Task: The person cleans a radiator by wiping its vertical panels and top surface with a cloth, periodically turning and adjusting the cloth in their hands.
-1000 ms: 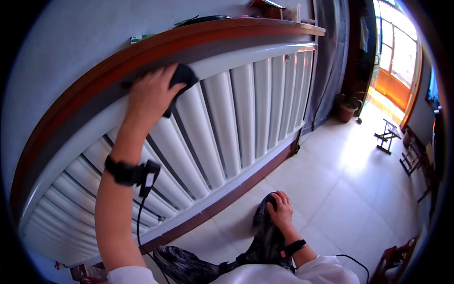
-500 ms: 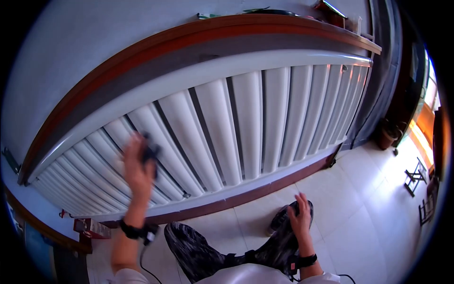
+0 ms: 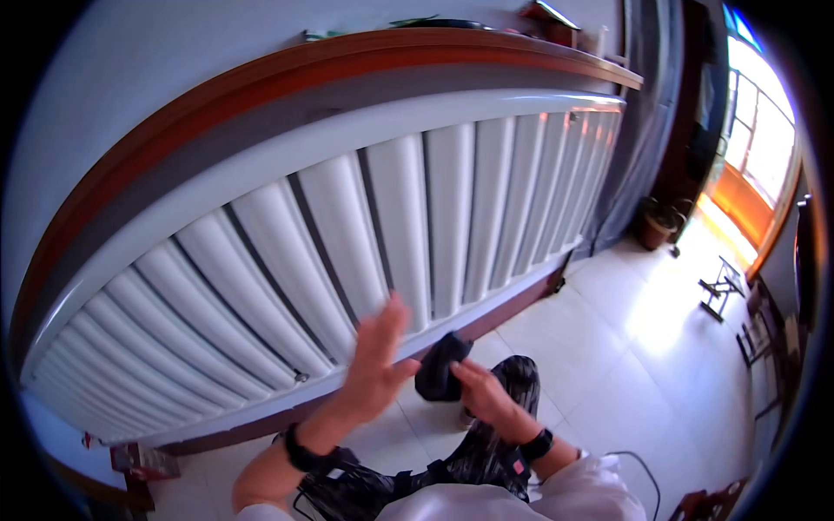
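Note:
A dark, bunched piece of what looks like cloth (image 3: 443, 369) hangs between my hands in front of the radiator. My right hand (image 3: 488, 398) pinches its right side with thumb and fingers. Beside it, my left hand (image 3: 375, 369) is raised with fingers stretched out, slightly blurred; its thumb points at the cloth, and I cannot tell whether it touches. Behind them runs a long white radiator (image 3: 395, 217) with upright rounded columns. Both wrists wear black bands.
A brown wooden shelf (image 3: 287, 69) with small items juts out above the radiator. My knees in dark patterned trousers (image 3: 347, 486) are bent below. A red box (image 3: 146, 462) stands lower left. To the right are a potted plant (image 3: 656, 227), a small folding stool (image 3: 723, 285) and a bright doorway.
My left hand has come away from the radiator, moving right and down. The dark cloth has passed from it to my right hand, which has moved left. The view has turned rightward.

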Demonstrator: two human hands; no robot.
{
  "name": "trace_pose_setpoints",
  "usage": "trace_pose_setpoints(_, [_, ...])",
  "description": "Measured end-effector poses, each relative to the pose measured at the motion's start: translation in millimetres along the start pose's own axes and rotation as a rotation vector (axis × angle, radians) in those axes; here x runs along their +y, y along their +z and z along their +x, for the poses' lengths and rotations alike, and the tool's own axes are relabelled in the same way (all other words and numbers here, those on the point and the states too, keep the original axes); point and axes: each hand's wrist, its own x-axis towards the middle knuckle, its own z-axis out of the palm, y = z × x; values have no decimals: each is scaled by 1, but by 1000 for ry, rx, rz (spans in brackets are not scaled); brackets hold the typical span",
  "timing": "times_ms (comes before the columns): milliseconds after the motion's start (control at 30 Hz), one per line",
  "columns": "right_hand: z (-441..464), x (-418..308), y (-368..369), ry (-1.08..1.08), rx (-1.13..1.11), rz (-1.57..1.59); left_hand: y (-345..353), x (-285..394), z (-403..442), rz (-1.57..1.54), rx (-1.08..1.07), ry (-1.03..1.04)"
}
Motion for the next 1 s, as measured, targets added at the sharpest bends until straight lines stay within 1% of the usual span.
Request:
trace_pose_setpoints(33, [4,-21,-9,-320,-136,-634,-28,5,11,103,78,48])
trace_pose_setpoints(67, [7,-42,-17,-728,-64,-1217,-58,6,21,357,174,136])
trace_pose_setpoints(100, [22,-66,-11,-629,-1,-742,-87,-3,30,597,270,203])
trace_pose_setpoints(133, [38,-91,-4,-603,68,-235,-118,-7,41,774,370,251])
trace_pose_setpoints(167, [41,-128,19,-811,5,-235,-146,-11,50,985,466,261])
trace_pose_setpoints(200, [52,-163,30,-979,83,-516,-172,-15,57,1165,505,241])
trace_pose_setpoints(233, [58,-192,60,-1329,36,-543,-193,-16,64,1315,502,202])
trace_pose_setpoints(267, [67,-219,77,-1520,217,-795,-207,-20,70,1347,514,167])
trace_pose_setpoints(300, [76,-241,89,-1691,413,-1054,-217,-29,73,1335,520,188])
trace_pose_setpoints(367, [111,-258,108,-1753,470,-1065,-229,-40,73,1276,412,10])
trace_pose_setpoints(433, [139,-249,127,-1749,512,-1241,-226,-39,74,1306,433,48])
trace_pose_setpoints(500, [140,-235,135,-1784,520,-1264,-224,-40,73,1333,472,62])
trace_pose_setpoints(567, [147,-250,120,-1772,505,-1340,-226,-48,73,1361,479,67])
trace_pose_setpoints(633, [162,-276,96,-1811,561,-1264,-226,-54,73,1384,476,64])
trace_pose_setpoints(700, [183,-313,64,-1909,638,-1138,-228,-56,74,1362,508,125])
trace_pose_setpoints(767, [202,-355,28,-1946,876,-1273,-229,-56,73,1347,509,120])
trace_pose_setpoints(833, [186,-375,27,-1599,937,-1019,-228,-53,73,1328,521,118])
trace_pose_setpoints(900, [198,-374,25,-1625,954,-983,-226,-50,74,1287,532,132])
trace_pose_setpoints(967, [222,-358,27,-1902,1097,-1393,-225,-50,74,1293,536,116])
trace_pose_setpoints(1000, [208,-334,55,-1926,946,-1276,-225,-50,75,1303,545,101])
